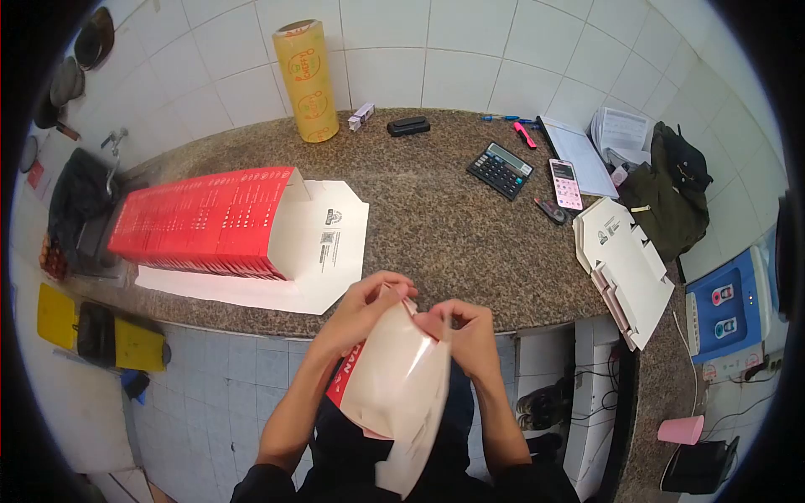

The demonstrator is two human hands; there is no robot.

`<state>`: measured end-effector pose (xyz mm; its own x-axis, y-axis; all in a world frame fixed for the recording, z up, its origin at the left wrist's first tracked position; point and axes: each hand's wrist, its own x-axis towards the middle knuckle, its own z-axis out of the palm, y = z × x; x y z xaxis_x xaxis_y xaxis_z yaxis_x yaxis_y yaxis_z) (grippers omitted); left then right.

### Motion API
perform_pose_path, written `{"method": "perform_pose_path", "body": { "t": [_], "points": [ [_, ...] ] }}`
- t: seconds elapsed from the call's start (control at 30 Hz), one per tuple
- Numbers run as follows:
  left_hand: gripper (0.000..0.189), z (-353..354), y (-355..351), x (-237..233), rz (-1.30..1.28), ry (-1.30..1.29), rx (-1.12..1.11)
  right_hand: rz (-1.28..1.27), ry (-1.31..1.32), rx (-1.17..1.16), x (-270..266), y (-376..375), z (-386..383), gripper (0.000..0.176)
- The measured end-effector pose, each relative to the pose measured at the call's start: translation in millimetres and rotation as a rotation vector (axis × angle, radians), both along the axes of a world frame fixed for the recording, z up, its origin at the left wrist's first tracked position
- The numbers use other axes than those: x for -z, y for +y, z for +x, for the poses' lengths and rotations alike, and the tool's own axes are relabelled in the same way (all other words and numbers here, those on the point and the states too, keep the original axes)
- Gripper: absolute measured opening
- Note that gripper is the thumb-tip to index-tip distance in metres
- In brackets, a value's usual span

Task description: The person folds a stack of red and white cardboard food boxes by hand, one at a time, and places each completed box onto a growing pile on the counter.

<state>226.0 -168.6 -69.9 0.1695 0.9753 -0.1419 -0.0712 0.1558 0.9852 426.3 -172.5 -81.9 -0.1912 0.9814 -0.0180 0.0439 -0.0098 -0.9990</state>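
My left hand (362,312) and my right hand (466,331) grip the top end of a cardboard food box (397,365) over my lap, at the counter's front edge. Its glossy white face is bent into a curve, and a red printed strip with white letters shows on the left side. The fingers of both hands are pinched on its upper edge and flaps. Loose white flaps hang at the bottom. To the left lies a long row of nested red boxes (205,220), on a flat white cardboard blank (335,243) with black print.
Folded white cardboard pieces (625,260) lie at the counter's right. Behind are a calculator (501,170), a phone (565,184), a clipboard (579,155), a pink highlighter (525,135), a black stapler (408,126) and a yellow film roll (305,81). A blue water dispenser (729,302) stands right.
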Motion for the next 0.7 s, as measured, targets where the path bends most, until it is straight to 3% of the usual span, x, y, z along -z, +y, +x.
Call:
{"method": "perform_pose_path", "body": {
  "t": [0.03, 0.07, 0.1, 0.23, 0.33, 0.37, 0.43, 0.5, 0.57, 0.7],
  "points": [
    [0.029, -2.0, 1.9, 1.8, 0.001, 0.001, -0.002, 0.035, 0.098, 0.028, -0.4, 0.1, -1.2, 0.016],
    [0.029, -5.2, 3.2, 3.5, -0.062, -0.103, -0.073, -0.178, 0.245, 0.045, -2.3, 0.5, 1.2, 0.015],
    [0.029, -8.3, 4.7, 3.3, -0.126, -0.206, -0.143, -0.234, 0.512, 0.056, 5.4, -3.1, 4.6, 0.020],
    [0.031, -17.6, 4.1, -6.4, -0.200, -0.262, -0.201, -0.222, 0.429, 0.068, 18.0, 6.8, 17.0, 0.021],
    [0.031, -12.2, 5.3, 9.9, -0.250, -0.194, -0.112, -0.201, 0.294, -0.082, 15.0, 20.6, 16.8, 0.022],
    [0.031, -11.7, 8.2, 14.0, -0.260, -0.147, -0.065, -0.200, 0.295, -0.079, 17.1, 24.0, 19.1, 0.022],
    [0.031, -9.5, 7.1, 8.1, -0.255, -0.188, -0.062, -0.266, 0.384, -0.327, 18.5, 35.1, 19.2, 0.021],
    [0.031, -8.8, 5.4, 6.3, -0.254, -0.234, -0.071, -0.304, 0.346, -0.341, 2.6, 39.7, 16.3, 0.018],
    [0.031, -9.0, 3.2, 8.6, -0.160, -0.160, -0.075, -0.291, 0.015, -0.392, -17.6, 42.5, 11.6, 0.017],
    [0.034, -14.9, -0.5, -7.8, -0.115, 0.106, -0.054, -0.216, 0.040, -0.321, -3.5, 39.4, 1.8, 0.017]
  ]
}}
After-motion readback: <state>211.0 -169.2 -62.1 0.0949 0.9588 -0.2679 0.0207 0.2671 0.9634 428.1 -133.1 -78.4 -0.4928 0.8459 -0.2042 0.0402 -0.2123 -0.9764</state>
